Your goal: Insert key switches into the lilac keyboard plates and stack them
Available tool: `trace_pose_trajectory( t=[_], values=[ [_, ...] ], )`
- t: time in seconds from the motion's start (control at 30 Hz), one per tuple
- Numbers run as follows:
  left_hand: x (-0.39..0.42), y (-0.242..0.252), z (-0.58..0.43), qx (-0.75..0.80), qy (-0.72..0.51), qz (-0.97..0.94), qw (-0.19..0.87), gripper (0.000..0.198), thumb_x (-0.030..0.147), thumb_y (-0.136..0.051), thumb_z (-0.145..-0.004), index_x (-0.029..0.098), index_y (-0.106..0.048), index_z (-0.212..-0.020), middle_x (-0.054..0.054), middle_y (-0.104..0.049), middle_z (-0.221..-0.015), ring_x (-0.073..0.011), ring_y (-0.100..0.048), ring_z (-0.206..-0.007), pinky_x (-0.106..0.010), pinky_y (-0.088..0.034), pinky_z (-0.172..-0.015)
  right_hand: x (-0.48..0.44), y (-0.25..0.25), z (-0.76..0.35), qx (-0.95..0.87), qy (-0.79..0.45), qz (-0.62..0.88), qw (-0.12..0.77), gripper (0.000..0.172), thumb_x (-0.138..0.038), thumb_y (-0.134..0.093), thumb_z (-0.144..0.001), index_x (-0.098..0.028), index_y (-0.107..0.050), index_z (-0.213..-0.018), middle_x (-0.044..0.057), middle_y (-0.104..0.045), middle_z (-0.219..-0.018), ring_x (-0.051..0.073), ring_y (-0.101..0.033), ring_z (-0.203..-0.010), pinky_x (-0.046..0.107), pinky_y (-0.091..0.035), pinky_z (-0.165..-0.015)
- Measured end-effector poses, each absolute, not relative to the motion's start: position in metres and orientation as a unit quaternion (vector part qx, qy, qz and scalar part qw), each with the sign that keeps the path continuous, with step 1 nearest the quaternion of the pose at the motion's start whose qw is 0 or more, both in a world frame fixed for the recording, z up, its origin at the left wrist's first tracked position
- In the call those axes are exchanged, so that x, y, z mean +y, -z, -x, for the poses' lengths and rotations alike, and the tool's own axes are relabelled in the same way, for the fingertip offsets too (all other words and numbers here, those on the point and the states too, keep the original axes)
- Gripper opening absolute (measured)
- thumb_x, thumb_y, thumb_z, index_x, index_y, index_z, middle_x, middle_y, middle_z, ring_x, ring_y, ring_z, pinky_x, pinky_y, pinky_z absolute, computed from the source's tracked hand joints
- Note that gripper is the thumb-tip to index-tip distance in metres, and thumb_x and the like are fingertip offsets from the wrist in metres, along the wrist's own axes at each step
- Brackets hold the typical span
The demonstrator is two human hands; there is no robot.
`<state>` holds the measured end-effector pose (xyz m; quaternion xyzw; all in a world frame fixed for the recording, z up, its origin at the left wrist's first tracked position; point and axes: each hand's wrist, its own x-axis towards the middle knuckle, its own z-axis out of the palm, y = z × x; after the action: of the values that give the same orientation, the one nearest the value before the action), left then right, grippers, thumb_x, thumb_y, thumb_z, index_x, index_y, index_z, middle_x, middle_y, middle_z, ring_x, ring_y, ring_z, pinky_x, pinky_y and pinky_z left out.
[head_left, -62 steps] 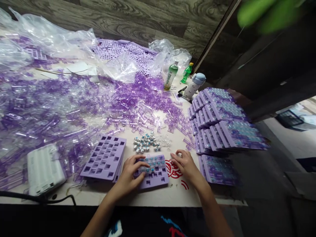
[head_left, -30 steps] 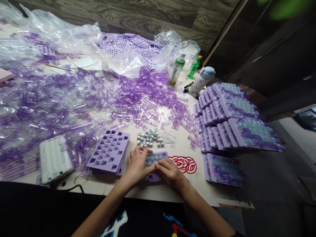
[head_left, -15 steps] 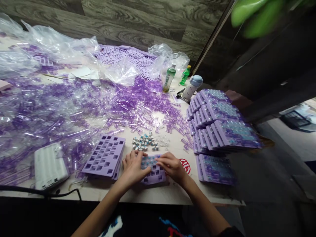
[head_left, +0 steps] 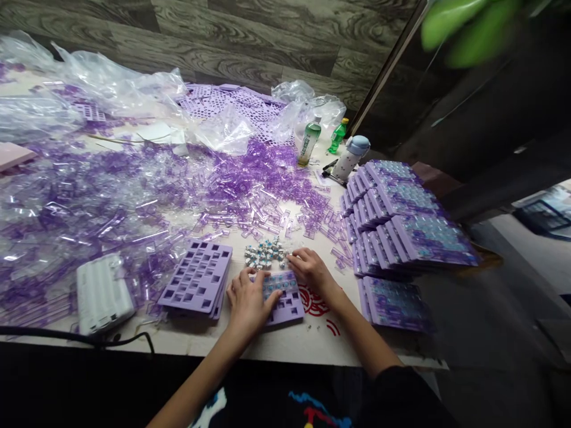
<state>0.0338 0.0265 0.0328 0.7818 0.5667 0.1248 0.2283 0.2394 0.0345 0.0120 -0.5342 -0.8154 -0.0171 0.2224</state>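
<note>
A purple keyboard plate (head_left: 285, 308) lies in front of me, its upper rows filled with blue-topped switches and its lower cutouts open. My left hand (head_left: 250, 300) grips the plate's left side, thumb across its face and fingers at the far left edge. Just beyond it is a small heap of blue-and-white key switches (head_left: 263, 254). My right hand (head_left: 314, 272) is at the right edge of this heap, off the plate, its fingers pinched together; whatever lies between the fingertips is too small to make out.
Left of the plate is a stack of bare purple plates (head_left: 196, 278), then a white case (head_left: 103, 294) and a black cable (head_left: 66, 334). Filled plates (head_left: 401, 238) are stacked at right. Clear purple keycaps (head_left: 250, 184), bottles (head_left: 308, 142) and a flask (head_left: 352, 157) stand or lie behind.
My right hand has moved up off the plate to the switch heap. My left hand still holds the plate. The whole view has shifted slightly.
</note>
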Motion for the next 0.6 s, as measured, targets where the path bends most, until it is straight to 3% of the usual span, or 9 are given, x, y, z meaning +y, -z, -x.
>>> trace_pose_trajectory(
  t=[0.2,0.37,0.6],
  values=[
    [0.030,-0.028,-0.031,0.557,-0.133,-0.780,0.250,0.040,0.050,-0.059,-0.073,0.026,-0.057,-0.105,-0.009,-0.046,-0.109,-0.0319,-0.040,-0.106,-0.049,-0.030,-0.089,-0.003,-0.044,-0.226,-0.723,-0.120,0.551,0.400,0.017,-0.021,-0.049,-0.089,-0.018,-0.059,-0.102,0.008,-0.059,-0.091,0.019,-0.056,-0.085,0.034,-0.048,-0.075],
    [0.031,-0.025,-0.019,0.519,-0.194,-0.793,0.253,0.037,0.043,-0.047,-0.084,0.028,-0.052,-0.117,-0.009,-0.046,-0.116,-0.0285,-0.043,-0.108,-0.045,-0.033,-0.090,-0.034,-0.036,-0.205,-0.729,-0.184,0.527,0.395,0.015,-0.021,-0.052,-0.088,-0.018,-0.058,-0.102,0.006,-0.061,-0.087,0.018,-0.058,-0.081,0.031,-0.050,-0.073],
    [0.035,-0.028,-0.008,0.409,-0.230,-0.857,0.214,0.026,0.028,-0.046,-0.086,0.025,-0.057,-0.110,-0.006,-0.054,-0.118,-0.0235,-0.046,-0.111,-0.042,-0.033,-0.096,-0.033,-0.011,-0.198,-0.768,-0.122,0.499,0.382,0.020,-0.018,-0.044,-0.092,-0.016,-0.060,-0.104,0.010,-0.058,-0.092,0.019,-0.057,-0.086,0.033,-0.052,-0.073]
  ],
)
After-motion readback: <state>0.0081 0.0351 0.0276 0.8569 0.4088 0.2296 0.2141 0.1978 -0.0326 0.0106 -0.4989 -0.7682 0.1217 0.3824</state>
